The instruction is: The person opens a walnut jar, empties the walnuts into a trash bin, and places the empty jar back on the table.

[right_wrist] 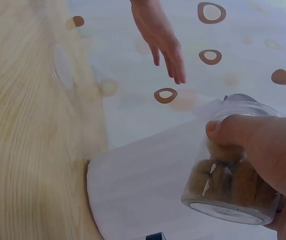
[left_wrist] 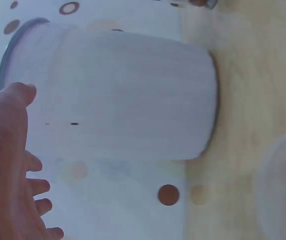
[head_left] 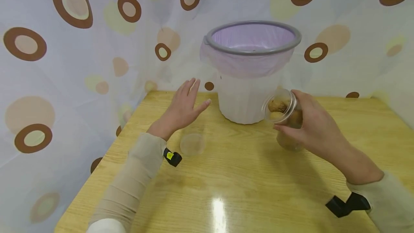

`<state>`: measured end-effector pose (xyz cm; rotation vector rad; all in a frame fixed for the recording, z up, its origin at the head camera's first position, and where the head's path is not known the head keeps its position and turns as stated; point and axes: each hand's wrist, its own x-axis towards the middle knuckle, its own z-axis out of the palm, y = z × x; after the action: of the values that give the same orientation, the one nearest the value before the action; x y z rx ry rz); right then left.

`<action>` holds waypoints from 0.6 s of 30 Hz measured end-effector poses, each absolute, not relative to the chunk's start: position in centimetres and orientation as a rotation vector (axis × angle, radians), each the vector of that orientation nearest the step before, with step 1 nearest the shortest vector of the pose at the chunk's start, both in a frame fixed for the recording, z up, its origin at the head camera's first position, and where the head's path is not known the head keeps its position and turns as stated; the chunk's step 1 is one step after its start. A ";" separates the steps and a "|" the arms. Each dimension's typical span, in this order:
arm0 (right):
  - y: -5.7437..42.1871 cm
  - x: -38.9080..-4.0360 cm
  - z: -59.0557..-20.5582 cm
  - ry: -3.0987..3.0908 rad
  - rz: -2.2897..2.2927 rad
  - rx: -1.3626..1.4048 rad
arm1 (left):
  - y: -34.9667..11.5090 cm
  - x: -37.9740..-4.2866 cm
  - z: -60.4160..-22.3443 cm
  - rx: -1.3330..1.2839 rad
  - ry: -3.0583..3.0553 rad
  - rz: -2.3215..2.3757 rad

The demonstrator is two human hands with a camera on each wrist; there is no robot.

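1. Two beige sleeves (head_left: 142, 161) reach in from the near edge, with one black wrist device (head_left: 347, 204) at each cuff.
2. The right hand (head_left: 315, 128) grips one clear jar (right_wrist: 232, 190) round its side, thumb and fingers curled about it; the jar lies within the grasp, tilted, its mouth toward the left.
3. Several walnut-like brown pieces (right_wrist: 245, 182) fill it; they overlap too much to count.
4. One translucent round disc (head_left: 193, 145) rests on the table (head_left: 194, 190), near the left wrist.
5. The left hand (head_left: 182, 109) spreads its fingers, holding nothing, left of the bin.
6. One white bin (head_left: 244, 100) stands beyond, with a purple liner (head_left: 249, 64) under its grey rim (head_left: 252, 51).
7. Behind hangs a spotted sheet (head_left: 81, 82).
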<state>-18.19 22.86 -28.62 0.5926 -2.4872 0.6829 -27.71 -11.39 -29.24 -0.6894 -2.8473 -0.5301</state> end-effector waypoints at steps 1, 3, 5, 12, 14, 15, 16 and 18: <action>23.0 -18.3 -28.4 -2.488 0.687 0.591 | -11.3 -28.0 -28.6 -0.680 -2.838 -0.529; 23.2 -18.6 -27.8 -2.488 0.695 0.588 | -11.2 -28.5 -27.3 -0.658 -2.813 -0.547; 23.4 -19.0 -27.2 -2.486 0.697 0.591 | -11.1 -29.0 -26.1 -0.643 -2.783 -0.570; 24.1 -20.0 -24.9 -2.469 0.682 0.581 | -9.9 -30.5 -22.6 -0.649 -2.675 -0.609; 24.3 -20.1 -24.2 -2.474 0.677 0.560 | -9.5 -30.9 -21.5 -0.643 -2.655 -0.606; 24.4 -20.3 -23.7 -2.477 0.671 0.550 | -9.3 -31.2 -21.0 -0.641 -2.648 -0.597; 24.4 -20.4 -23.3 -2.479 0.664 0.545 | -9.1 -31.4 -20.4 -0.639 -2.643 -0.592; 24.5 -20.7 -22.6 -2.482 0.630 0.537 | -8.7 -32.0 -19.4 -0.642 -2.642 -0.581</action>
<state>-20.66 24.48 -22.59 0.5374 -2.4819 0.6301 -31.98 -8.69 -19.39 -0.6418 -2.6422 -0.5810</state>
